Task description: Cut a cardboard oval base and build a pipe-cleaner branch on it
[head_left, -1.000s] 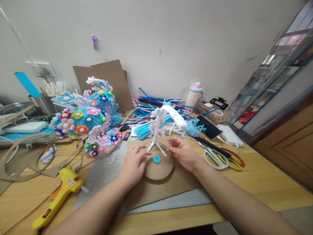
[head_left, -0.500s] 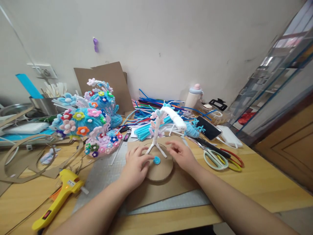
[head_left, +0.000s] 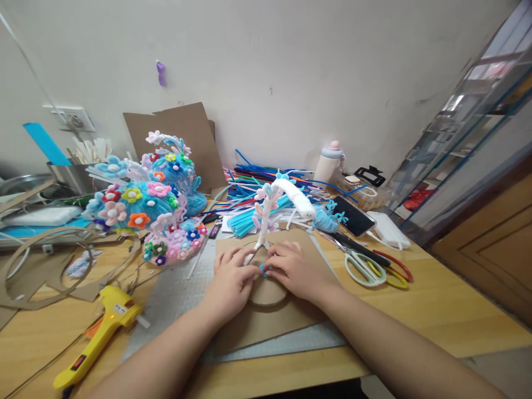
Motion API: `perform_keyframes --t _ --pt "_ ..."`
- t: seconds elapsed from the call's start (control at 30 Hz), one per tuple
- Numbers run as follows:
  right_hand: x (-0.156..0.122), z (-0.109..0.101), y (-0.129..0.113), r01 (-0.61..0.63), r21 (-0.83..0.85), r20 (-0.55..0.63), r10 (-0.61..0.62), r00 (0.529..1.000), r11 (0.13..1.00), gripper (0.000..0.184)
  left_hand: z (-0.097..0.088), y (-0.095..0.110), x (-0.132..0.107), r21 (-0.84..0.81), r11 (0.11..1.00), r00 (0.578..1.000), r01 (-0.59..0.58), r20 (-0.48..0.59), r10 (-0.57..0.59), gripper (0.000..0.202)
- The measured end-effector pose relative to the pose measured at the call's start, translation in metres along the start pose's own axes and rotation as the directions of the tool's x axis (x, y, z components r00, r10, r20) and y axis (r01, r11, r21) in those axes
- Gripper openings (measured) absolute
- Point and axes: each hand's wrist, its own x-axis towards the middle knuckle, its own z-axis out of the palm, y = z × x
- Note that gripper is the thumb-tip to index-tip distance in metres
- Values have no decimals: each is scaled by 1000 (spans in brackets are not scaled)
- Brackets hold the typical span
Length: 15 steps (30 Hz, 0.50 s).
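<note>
A small blue pipe-cleaner coil (head_left: 262,270) sits between the fingertips of both hands, mostly covered by them. My left hand (head_left: 233,280) has its index fingertip against the coil's left side, its other fingers bent over the cardboard. From the right, my right hand (head_left: 297,271) pinches the coil with thumb and fingers. Beneath lies a round cardboard disc (head_left: 270,293) on a larger cardboard sheet (head_left: 236,335). Just behind the fingers rises a white wrapped stem (head_left: 266,219) with splayed feet, small pastel flowers and a bent-over white top; its right foot is hidden by my right hand.
At left lie a yellow glue gun (head_left: 100,332) and cut cardboard rings (head_left: 45,299). Behind them stand blue flower-covered pieces (head_left: 145,202). Pipe cleaners (head_left: 249,216) are heaped at the back. Scissors (head_left: 366,269), a phone (head_left: 355,216) and a bottle (head_left: 330,166) are on the right.
My right hand has moved left and down onto the blue coil, closing its fingers on it. My left hand stays nearly in place. The coil is now mostly covered.
</note>
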Motion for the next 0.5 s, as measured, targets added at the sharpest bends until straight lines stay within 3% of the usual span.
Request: perform_keyframes --t 0.3,0.5 --pt "3 1 -4 -42 -4 36 42 998 999 11 2 0 0 16 1000 1000 8 7 -8 34" --pt "1 9 -6 -69 -24 0 69 998 997 12 4 0 0 0 1000 1000 30 3 -30 34"
